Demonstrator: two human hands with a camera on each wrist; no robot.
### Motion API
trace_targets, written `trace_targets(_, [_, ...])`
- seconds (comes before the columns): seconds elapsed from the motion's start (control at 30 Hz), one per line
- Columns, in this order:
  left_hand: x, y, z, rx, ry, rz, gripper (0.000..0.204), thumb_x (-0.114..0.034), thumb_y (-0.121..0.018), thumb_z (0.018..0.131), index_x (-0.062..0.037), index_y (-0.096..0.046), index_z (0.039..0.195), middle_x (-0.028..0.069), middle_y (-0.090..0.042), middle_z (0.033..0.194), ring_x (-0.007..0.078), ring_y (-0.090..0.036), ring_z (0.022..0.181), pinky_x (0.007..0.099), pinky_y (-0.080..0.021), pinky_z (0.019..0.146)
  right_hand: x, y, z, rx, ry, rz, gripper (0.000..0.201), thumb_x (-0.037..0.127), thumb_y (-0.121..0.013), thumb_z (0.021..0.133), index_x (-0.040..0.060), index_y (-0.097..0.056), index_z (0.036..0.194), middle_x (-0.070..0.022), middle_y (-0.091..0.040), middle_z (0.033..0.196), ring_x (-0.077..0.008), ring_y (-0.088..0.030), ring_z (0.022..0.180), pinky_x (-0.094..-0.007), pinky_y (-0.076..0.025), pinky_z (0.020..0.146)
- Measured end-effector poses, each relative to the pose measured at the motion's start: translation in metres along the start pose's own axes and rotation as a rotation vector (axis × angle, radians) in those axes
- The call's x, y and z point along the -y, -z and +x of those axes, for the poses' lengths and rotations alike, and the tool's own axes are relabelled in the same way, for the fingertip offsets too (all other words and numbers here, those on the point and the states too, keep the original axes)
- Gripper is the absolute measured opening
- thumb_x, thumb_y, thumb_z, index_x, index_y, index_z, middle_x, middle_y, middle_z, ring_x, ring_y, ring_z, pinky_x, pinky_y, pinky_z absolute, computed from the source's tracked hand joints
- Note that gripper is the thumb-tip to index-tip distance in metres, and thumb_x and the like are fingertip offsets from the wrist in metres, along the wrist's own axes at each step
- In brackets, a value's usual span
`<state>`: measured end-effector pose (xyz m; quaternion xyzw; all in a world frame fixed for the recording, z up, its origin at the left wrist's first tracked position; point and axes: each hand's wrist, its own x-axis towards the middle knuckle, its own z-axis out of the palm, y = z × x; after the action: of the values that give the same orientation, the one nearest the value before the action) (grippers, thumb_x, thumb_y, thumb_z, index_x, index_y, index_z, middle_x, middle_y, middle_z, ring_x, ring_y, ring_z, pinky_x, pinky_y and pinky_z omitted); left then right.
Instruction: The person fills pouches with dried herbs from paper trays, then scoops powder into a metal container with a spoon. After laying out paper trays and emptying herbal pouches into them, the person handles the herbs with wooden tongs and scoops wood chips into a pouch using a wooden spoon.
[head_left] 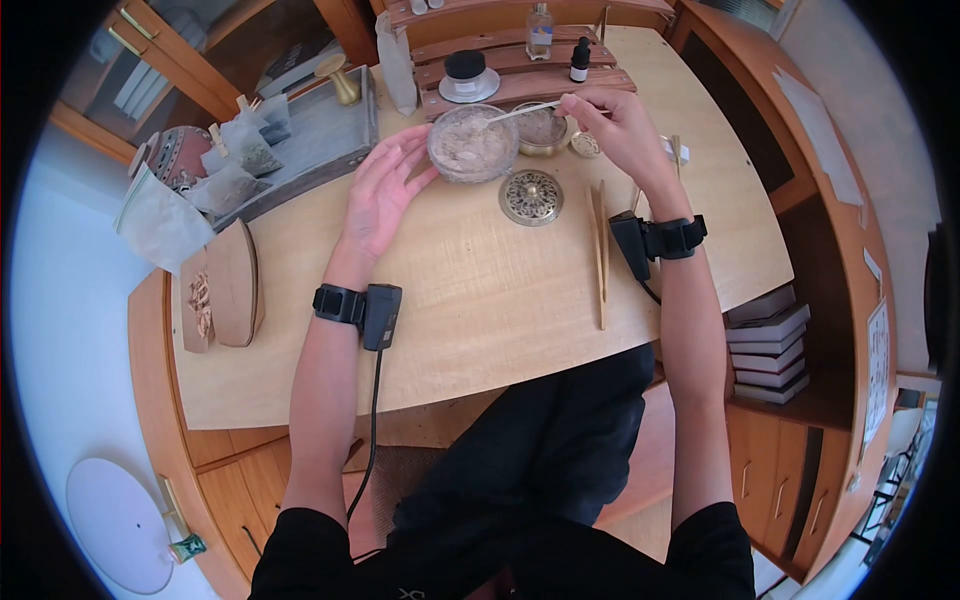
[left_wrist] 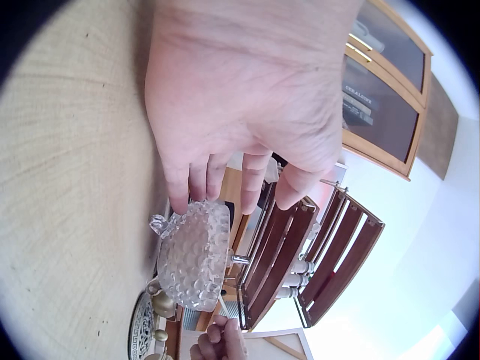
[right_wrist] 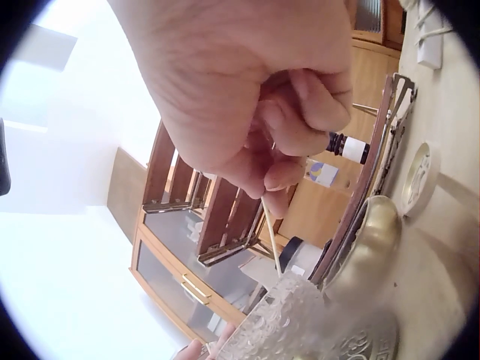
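A bumpy clear glass bowl [head_left: 473, 145] of greyish-beige powder stands on the table. My left hand [head_left: 385, 185] is beside it, fingers extended, with the fingertips right at the bowl's wall in the left wrist view. Between thumb and fingers, my right hand [head_left: 622, 135] pinches a thin pale stick [head_left: 528, 109]. Its far end reaches down into the powder. Behind the bowl, partly hidden by it, sits a brass burner [head_left: 545, 132], also holding powder. The pierced brass lid [head_left: 531, 197] lies in front of it.
Wooden tongs [head_left: 601, 255] lie right of the lid. A slatted wooden rack [head_left: 520, 65] at the back carries a dropper bottle [head_left: 580, 62] and a black-lidded jar [head_left: 464, 72]. On the left are a grey tray [head_left: 310, 150], small bags [head_left: 240, 150] and a brown pouch [head_left: 236, 285] near wood chips.
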<state>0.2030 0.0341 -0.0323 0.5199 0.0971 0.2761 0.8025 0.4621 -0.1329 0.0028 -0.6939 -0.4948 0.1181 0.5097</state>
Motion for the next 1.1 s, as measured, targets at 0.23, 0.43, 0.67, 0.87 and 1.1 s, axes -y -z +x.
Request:
trace_targets(0.23, [0.000, 0.001, 0.000, 0.000, 0.001, 0.004, 0.047, -0.028, -0.050, 0.097, 0.0001, -0.046, 0.135, 0.0158, -0.045, 0.144, 0.0235, -0.042, 0.133, 0.0417, -0.034, 0.111, -0.005, 0.009, 0.002, -0.054, 0.003, -0.001, 0.029, 0.027, -0.061, 0.091, 0.0010, -0.074, 0.087, 0.0013, -0.052, 0.060, -0.0079, -0.046, 0.058, -0.0266, -0.037, 0.054])
trace_targets(0.43, [-0.001, 0.000, 0.000, 0.000, 0.003, 0.004, 0.047, -0.028, -0.051, 0.097, 0.0001, -0.046, 0.134, 0.0156, -0.045, 0.144, 0.0234, -0.042, 0.133, 0.0417, -0.034, 0.111, 0.000, 0.018, 0.000, -0.100, 0.030, 0.074, 0.029, 0.025, -0.060, 0.091, 0.0006, -0.073, 0.083, 0.0014, -0.053, 0.062, -0.0075, -0.046, 0.061, -0.0254, -0.037, 0.057])
trace_targets(0.67, [-0.001, -0.001, 0.000, -0.004, -0.002, 0.001, 0.047, -0.028, -0.052, 0.097, -0.0001, -0.046, 0.134, 0.0157, -0.045, 0.144, 0.0235, -0.041, 0.134, 0.0422, -0.035, 0.111, -0.014, 0.049, 0.002, -0.184, -0.132, -0.011, 0.028, 0.024, -0.062, 0.088, -0.0005, -0.073, 0.082, -0.0018, -0.062, 0.066, -0.0092, -0.049, 0.060, -0.0266, -0.041, 0.059])
trace_targets(0.87, [-0.002, 0.001, -0.001, 0.006, -0.003, -0.018, 0.046, -0.027, -0.051, 0.097, 0.0000, -0.047, 0.133, 0.0160, -0.045, 0.144, 0.0238, -0.041, 0.134, 0.0425, -0.034, 0.111, 0.001, 0.034, -0.006, -0.163, 0.028, -0.308, 0.025, 0.020, -0.062, 0.089, -0.0029, -0.068, 0.080, -0.0037, -0.051, 0.059, -0.0087, -0.046, 0.056, -0.0277, -0.036, 0.051])
trace_targets(1.1, [0.000, 0.001, 0.000, 0.007, -0.003, -0.038, 0.042, -0.025, -0.051, 0.097, 0.0001, -0.049, 0.131, 0.0140, -0.048, 0.141, 0.0225, -0.043, 0.132, 0.0417, -0.035, 0.110, 0.006, 0.025, -0.007, -0.228, 0.329, -0.469, 0.017, 0.011, -0.065, 0.086, -0.0040, -0.064, 0.078, -0.0130, -0.057, 0.064, -0.0205, -0.047, 0.052, -0.0329, -0.041, 0.052])
